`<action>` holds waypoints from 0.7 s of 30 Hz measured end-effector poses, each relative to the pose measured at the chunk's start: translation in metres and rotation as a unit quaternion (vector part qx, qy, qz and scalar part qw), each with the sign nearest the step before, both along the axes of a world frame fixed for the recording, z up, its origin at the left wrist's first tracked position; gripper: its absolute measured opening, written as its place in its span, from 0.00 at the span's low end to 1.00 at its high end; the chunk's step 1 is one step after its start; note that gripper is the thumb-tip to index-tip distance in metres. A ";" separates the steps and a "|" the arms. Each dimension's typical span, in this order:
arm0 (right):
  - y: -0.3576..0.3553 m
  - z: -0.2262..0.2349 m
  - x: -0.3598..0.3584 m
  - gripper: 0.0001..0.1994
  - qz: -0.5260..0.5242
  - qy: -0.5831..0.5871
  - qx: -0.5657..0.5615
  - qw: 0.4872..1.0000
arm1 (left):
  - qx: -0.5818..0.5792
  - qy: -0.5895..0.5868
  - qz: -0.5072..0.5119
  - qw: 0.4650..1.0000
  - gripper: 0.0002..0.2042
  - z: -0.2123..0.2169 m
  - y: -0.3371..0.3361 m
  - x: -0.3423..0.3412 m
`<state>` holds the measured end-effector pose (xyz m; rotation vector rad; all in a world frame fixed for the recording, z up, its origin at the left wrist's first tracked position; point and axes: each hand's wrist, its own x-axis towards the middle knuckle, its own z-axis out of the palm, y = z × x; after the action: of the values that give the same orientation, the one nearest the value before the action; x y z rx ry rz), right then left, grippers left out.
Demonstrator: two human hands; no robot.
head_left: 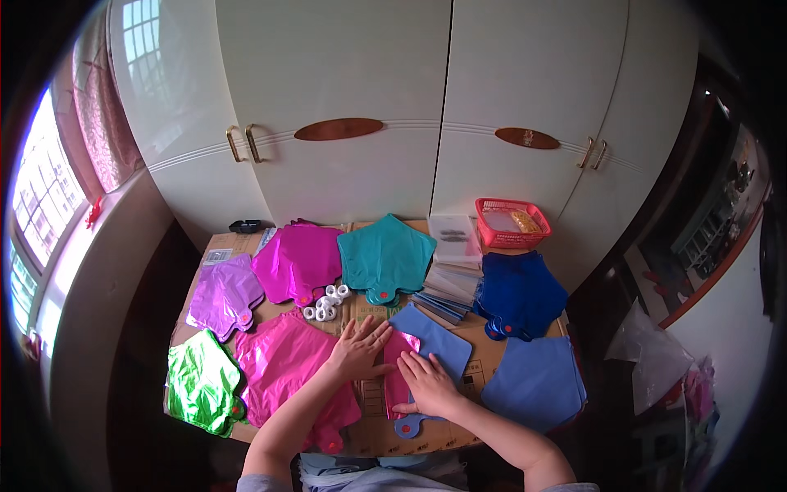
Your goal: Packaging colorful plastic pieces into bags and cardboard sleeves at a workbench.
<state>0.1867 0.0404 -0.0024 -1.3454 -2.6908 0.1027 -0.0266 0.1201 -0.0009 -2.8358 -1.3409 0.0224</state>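
My left hand [359, 351] lies flat with its fingers stretched out, its fingertips at the upper end of a folded pink foil balloon [395, 384]. Pressed flat on the right side of that narrow pink strip is my right hand [429, 387], fingers extended. Neither hand grips anything. Under the strip rests a flat periwinkle-blue foil balloon [449, 343], its round tab [407, 426] showing near the front edge. Just left of my left hand spreads a stack of hot-pink foil balloons [283, 361], partly covered by my left forearm.
Around the cardboard-covered table [365, 310] lie green [203, 381], lilac [225, 293], magenta [297, 261], teal [387, 254], dark blue [523, 291] and periwinkle [534, 384] balloon piles. White rolls [326, 305], flat packets [449, 287], a clear box [455, 238] and a red basket [492, 238] stand among them.
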 end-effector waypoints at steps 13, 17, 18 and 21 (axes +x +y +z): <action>0.000 -0.001 0.004 0.59 0.006 -0.043 -0.059 0.997 | 0.131 0.004 0.004 0.991 0.32 -0.005 0.021 0.004; 0.000 -0.002 0.005 0.59 0.018 -0.047 -0.057 0.997 | 0.113 -0.011 -0.047 0.992 0.37 0.019 -0.005 0.000; 0.000 -0.004 0.006 0.59 0.020 -0.040 -0.056 0.997 | 0.088 -0.014 -0.055 0.995 0.39 0.022 -0.012 0.000; 0.000 -0.008 0.007 0.59 0.024 -0.028 -0.057 0.998 | 0.056 0.003 -0.099 0.994 0.49 0.022 -0.030 -0.003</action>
<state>0.1940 0.0406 -0.0103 -1.3332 -2.8026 0.2295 -0.0293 0.0904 0.0216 -2.8557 -1.0191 -0.0446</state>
